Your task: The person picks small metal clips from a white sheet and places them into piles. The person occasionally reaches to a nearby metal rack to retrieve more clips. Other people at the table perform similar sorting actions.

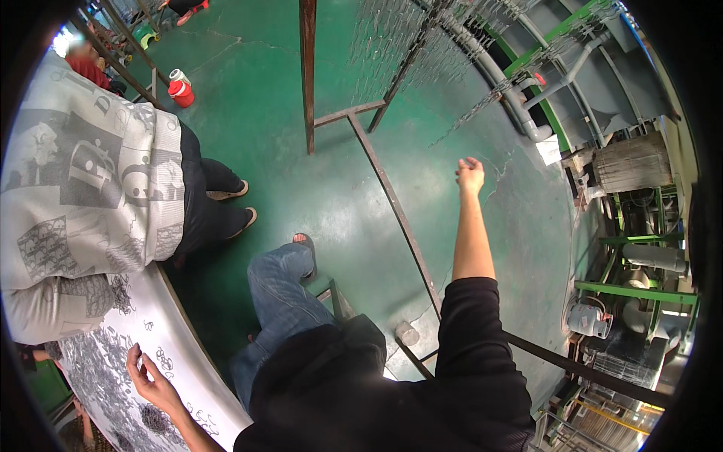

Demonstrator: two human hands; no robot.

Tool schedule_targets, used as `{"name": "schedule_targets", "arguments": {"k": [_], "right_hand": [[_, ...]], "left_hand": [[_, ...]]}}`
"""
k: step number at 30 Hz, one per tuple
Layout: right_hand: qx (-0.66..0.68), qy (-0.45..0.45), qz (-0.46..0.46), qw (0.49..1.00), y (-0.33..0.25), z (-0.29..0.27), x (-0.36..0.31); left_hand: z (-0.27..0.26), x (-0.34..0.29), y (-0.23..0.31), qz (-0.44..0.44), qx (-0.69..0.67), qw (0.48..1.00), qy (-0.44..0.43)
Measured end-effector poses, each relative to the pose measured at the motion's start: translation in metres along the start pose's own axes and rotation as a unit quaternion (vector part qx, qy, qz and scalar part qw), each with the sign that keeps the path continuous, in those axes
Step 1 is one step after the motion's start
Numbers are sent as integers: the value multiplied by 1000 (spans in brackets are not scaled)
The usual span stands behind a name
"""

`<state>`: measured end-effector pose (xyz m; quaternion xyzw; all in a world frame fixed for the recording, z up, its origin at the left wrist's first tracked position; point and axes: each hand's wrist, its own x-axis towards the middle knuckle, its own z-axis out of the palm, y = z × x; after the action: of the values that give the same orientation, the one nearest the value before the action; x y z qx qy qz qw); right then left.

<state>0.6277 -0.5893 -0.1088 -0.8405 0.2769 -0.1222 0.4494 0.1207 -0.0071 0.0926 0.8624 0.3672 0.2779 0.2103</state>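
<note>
My left hand (156, 388) is over a white-topped table (181, 324), its thumb and forefinger apart and nothing visible between them. Around and below it, the tabletop bears a broad spread of small dark metal pieces (105, 369). Loose dark rings (164, 358) lie close to the fingers, and a round dark clump (156, 418) sits beside the wrist. My right arm is stretched far forward over the green floor. At its end my right hand (471, 178) has its fingers curled in; whatever they may hold is too small to tell. Beyond it hang chains of thin metal hooks (467, 117).
A dark metal frame (392, 196) stands between my legs and my right arm. At my left a person in a patterned grey sweater (98, 173) leans at the table. A red-and-white jug (181, 92) is on the floor. Pipes (493, 71) and a gas cylinder (590, 321) line the right side.
</note>
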Motion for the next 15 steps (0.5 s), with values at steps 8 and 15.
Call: {"name": "schedule_targets", "arguments": {"k": [8, 15], "right_hand": [[-4, -48, 78, 996, 5, 47, -2], [101, -89, 66, 989, 4, 82, 14]], "left_hand": [[1, -10, -1, -5, 43, 999, 1], [7, -17, 1, -25, 59, 998, -13]]}}
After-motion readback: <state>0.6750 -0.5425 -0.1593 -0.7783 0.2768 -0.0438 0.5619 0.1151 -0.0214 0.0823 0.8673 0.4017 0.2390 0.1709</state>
